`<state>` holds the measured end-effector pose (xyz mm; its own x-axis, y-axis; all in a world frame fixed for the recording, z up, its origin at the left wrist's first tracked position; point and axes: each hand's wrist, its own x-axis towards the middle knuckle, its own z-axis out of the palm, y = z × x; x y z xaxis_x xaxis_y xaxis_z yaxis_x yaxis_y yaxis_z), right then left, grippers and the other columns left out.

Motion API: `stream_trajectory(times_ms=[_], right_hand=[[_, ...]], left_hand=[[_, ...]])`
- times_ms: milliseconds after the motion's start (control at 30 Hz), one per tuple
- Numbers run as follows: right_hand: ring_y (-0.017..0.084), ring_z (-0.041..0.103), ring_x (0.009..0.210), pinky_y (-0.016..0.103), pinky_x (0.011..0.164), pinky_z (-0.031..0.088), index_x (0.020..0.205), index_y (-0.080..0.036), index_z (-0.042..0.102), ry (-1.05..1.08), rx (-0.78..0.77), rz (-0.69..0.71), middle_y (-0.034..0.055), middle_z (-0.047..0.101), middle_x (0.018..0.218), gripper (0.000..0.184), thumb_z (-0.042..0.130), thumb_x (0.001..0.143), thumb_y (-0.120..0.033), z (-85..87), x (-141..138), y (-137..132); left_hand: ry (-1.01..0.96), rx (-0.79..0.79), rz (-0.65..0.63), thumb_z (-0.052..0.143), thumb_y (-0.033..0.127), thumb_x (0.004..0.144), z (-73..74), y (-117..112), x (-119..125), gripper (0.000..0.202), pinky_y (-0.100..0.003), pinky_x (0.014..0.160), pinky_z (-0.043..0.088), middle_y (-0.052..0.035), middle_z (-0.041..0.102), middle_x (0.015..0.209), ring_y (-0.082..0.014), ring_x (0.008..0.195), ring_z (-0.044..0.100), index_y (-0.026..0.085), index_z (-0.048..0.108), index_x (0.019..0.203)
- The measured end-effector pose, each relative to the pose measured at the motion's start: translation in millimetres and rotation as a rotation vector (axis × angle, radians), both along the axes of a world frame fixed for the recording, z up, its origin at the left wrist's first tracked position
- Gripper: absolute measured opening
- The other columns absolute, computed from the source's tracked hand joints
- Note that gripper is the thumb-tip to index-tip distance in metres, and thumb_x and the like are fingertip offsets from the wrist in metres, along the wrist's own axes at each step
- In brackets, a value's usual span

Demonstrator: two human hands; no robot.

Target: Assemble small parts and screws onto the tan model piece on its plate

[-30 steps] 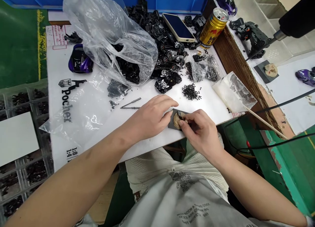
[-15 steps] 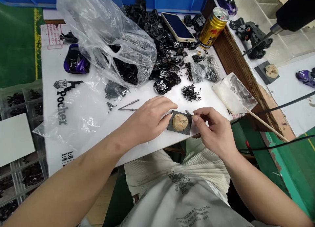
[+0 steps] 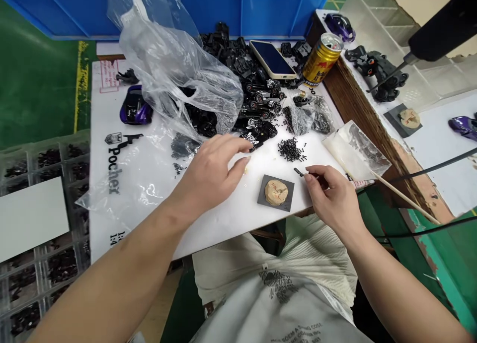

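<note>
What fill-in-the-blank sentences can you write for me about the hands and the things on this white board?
The right hand pinches a small black part, and the left hand holds ____.
The tan lump sits on a dark pad of ____ shape.
The drink can is ____ in colour.
The phone lies with its ____ facing up.
Missing words: nothing; square; gold; screen.
</note>
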<state>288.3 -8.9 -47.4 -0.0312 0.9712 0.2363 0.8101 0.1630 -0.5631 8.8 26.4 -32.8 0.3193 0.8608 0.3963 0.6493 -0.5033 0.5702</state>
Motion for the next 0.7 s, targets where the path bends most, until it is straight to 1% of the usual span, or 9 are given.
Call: stream_trajectory(times_ms=[100,233,333,400,467,533,567,633,700], right_hand=[[0.024,0.068,0.082,0.037,0.075,0.054,0.107,-0.022,0.072,-0.033,0.017,0.006,0.0068,0.074,0.094,0.023,0.058,0.099,-0.038,-7.1,3,4],[0.023,0.067,0.080,0.036,0.071,0.052,0.105,-0.021,0.071,-0.077,0.089,0.048,0.0077,0.072,0.096,0.024,0.056,0.100,-0.038,-13.6,0,6],[0.020,0.064,0.072,0.037,0.068,0.051,0.108,-0.022,0.072,-0.091,0.175,0.025,0.0085,0.071,0.102,0.026,0.057,0.099,-0.040,-21.4,0,5],[0.019,0.063,0.067,0.038,0.067,0.051,0.110,-0.022,0.072,-0.098,0.205,0.001,0.0088,0.071,0.104,0.027,0.058,0.098,-0.042,-27.3,1,4],[0.020,0.063,0.068,0.038,0.067,0.051,0.111,-0.023,0.072,-0.107,0.214,-0.003,0.0090,0.071,0.104,0.029,0.058,0.098,-0.044,-31.5,2,4],[0.021,0.065,0.070,0.038,0.066,0.052,0.110,-0.022,0.072,-0.117,0.221,0.004,0.0091,0.071,0.103,0.030,0.056,0.099,-0.045,-33.0,1,4],[0.021,0.065,0.071,0.038,0.066,0.052,0.110,-0.022,0.072,-0.125,0.220,0.009,0.0090,0.071,0.102,0.030,0.055,0.100,-0.045,-32.8,1,5],[0.022,0.066,0.070,0.039,0.065,0.052,0.110,-0.023,0.072,-0.140,0.212,0.002,0.0090,0.072,0.103,0.032,0.053,0.100,-0.047,-31.5,0,6],[0.023,0.067,0.070,0.041,0.064,0.053,0.110,-0.025,0.072,-0.143,0.184,-0.007,0.0100,0.072,0.108,0.032,0.055,0.098,-0.049,-29.5,0,6]], left_hand=[[-0.044,0.027,0.144,0.056,0.019,0.098,8.6,4,-9,0.013,-0.040,0.096,0.055,-0.0038,0.072,0.103,-0.0224,0.098,0.068,0.022,0.064,0.107],[-0.130,0.082,0.316,0.060,0.019,0.095,15.7,12,-27,0.012,-0.038,0.087,0.057,-0.0027,0.070,0.102,-0.0193,0.091,0.067,0.024,0.057,0.105],[-0.169,0.167,0.456,0.061,0.024,0.099,17.9,19,-48,0.016,-0.034,0.079,0.057,-0.0027,0.068,0.102,-0.0170,0.090,0.067,0.025,0.050,0.110],[-0.178,0.234,0.542,0.059,0.030,0.102,17.4,23,-63,0.018,-0.033,0.078,0.056,-0.0031,0.066,0.104,-0.0166,0.092,0.067,0.026,0.046,0.114],[-0.214,0.267,0.604,0.058,0.037,0.105,15.8,28,-75,0.021,-0.033,0.078,0.056,-0.0031,0.064,0.104,-0.0166,0.093,0.067,0.026,0.043,0.114],[-0.283,0.239,0.624,0.059,0.041,0.104,13.4,32,-83,0.024,-0.033,0.077,0.056,-0.0019,0.062,0.102,-0.0153,0.090,0.065,0.025,0.042,0.111],[-0.317,0.201,0.611,0.061,0.041,0.104,12.1,34,-85,0.025,-0.033,0.077,0.055,-0.0010,0.061,0.102,-0.0140,0.089,0.064,0.025,0.042,0.110],[-0.355,0.115,0.561,0.063,0.037,0.103,9.2,36,-85,0.024,-0.032,0.077,0.055,0.0007,0.060,0.101,-0.0113,0.087,0.061,0.025,0.044,0.109],[-0.345,0.061,0.524,0.063,0.030,0.101,7.5,34,-79,0.021,-0.033,0.079,0.056,0.0015,0.061,0.102,-0.0101,0.087,0.061,0.025,0.045,0.109]])
